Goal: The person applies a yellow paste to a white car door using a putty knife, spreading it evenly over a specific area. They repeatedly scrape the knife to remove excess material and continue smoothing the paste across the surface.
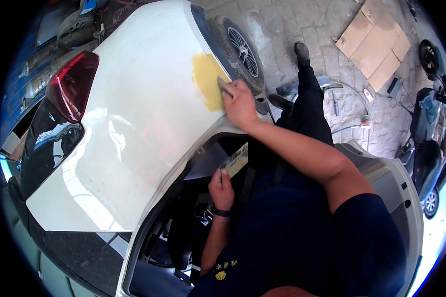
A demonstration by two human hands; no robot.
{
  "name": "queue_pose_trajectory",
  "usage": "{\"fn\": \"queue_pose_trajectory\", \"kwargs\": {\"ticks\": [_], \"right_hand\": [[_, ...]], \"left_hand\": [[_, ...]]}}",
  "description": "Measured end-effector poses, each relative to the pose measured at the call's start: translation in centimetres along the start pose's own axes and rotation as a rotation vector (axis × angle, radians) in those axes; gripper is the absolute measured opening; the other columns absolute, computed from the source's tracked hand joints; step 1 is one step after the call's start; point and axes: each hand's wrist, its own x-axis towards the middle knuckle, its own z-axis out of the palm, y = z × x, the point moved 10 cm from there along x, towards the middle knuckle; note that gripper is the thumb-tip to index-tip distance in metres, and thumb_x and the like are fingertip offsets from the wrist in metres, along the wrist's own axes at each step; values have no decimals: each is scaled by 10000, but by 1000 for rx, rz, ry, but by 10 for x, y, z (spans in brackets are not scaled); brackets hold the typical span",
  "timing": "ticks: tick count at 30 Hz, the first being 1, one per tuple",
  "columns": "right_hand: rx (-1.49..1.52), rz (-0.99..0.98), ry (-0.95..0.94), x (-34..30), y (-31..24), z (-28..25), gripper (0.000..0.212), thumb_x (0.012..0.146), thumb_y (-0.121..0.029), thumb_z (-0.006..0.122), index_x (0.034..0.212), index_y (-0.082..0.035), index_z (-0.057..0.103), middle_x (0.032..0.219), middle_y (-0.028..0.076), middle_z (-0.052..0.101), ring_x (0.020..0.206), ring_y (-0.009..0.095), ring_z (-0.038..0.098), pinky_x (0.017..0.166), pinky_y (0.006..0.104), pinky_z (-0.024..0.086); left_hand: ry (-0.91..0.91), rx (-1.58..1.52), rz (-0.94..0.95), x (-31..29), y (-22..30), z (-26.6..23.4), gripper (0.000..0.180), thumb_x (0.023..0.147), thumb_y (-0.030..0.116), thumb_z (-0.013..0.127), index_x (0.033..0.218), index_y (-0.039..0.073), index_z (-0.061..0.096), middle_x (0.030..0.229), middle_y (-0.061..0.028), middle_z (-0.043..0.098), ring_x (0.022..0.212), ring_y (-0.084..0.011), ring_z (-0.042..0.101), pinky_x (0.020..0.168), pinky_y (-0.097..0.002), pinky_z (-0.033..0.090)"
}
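Note:
Yellow body filler [208,81] is smeared in a patch on the white car's rear quarter panel [143,74], beside the wheel arch. My right hand [241,105] is closed round a small dark putty spreader [222,83], whose blade meets the right side of the patch. Lower down, in front of the open door gap, my left hand [221,189] grips a flat putty board [236,161] between thumb and fingers. Yellowish filler and dark stains cover that board. Most of the spreader is hidden by my right fingers.
The rear wheel [240,47] sits just past the panel, and the opened car door [399,198] is at my right. On the paved floor lie flattened cardboard [374,44], a hammer-like tool [335,101] and a sander with a hose [365,121]. A motorbike [428,143] stands at far right.

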Motion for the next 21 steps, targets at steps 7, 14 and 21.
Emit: {"fn": "queue_pose_trajectory", "kwargs": {"ticks": [7, 14, 21], "right_hand": [[148, -73, -156, -47, -28, -18, 272, 957, -50, 671, 1210, -17, 764, 1057, 176, 670, 977, 381, 659, 889, 452, 533], [48, -19, 4, -18, 2, -12, 321, 949, -61, 686, 1259, -48, 767, 985, 189, 651, 936, 388, 646, 862, 450, 535], [192, -55, -278, -68, -27, -17, 331, 970, -41, 670, 1294, -32, 738, 1072, 170, 651, 1029, 357, 645, 966, 397, 512]], "left_hand": [[12, -36, 55, 2, 5, 9, 260, 1127, 145, 538, 1128, -74, 679, 929, -86, 699, 887, -93, 582, 811, -287, 502], [77, -7, 99, 3, 21, -1, 240, 1101, 154, 562, 1022, -55, 650, 823, -230, 646, 722, -178, 545, 697, -372, 497], [4, 62, 15, 4, 10, 7, 268, 1121, 152, 541, 1138, -69, 691, 939, -121, 735, 875, -114, 624, 801, -306, 517]]}}
